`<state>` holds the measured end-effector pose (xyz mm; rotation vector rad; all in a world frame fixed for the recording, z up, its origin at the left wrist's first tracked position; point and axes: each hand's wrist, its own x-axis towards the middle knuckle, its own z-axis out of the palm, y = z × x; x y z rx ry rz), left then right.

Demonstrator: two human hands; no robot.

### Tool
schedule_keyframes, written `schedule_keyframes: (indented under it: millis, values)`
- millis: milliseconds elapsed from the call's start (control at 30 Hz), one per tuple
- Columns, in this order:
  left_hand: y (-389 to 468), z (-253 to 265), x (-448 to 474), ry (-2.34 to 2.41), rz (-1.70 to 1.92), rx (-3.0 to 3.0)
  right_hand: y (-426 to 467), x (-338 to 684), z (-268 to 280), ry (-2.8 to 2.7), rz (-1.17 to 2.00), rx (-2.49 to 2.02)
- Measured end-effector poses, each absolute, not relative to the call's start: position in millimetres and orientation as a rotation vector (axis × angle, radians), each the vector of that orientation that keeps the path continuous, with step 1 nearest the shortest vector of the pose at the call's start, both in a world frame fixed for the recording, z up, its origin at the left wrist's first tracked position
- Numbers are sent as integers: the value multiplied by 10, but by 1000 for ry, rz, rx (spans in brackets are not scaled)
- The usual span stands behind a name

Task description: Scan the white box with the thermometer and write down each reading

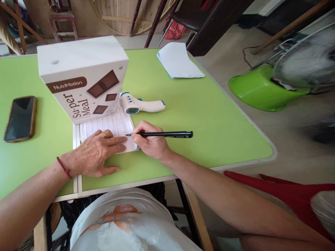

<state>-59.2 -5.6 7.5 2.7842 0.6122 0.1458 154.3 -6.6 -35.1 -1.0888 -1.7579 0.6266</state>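
A black pen [167, 134] is pinched in my right hand [151, 141], its tip at the right part of a sheet of paper [104, 123] dense with handwriting. Flat on the lower part of that sheet lies my left hand [96, 153], fingers stretched toward the pen tip, with a ring and a red wrist cord. Behind the hands a white box [83, 76] printed "NutriMotion Super Meal" stands upright on the sheet's far side and hides some of it. Touching the paper's upper right corner is a white and blue infrared thermometer [142, 104].
On the green table [204, 118] a phone [21, 118] lies at the left and a stack of white paper [179, 61] at the far edge. To the right on the floor stand a green stool [259, 89] and a fan [309, 55]. A red chair [285, 198] is near my right arm.
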Motion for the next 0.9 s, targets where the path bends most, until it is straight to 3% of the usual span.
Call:
schedule_keyframes:
  millis: [900]
  values:
    - [-50, 71, -586, 619, 138, 2770, -72, 1552, -349, -1770, 608, -1128]
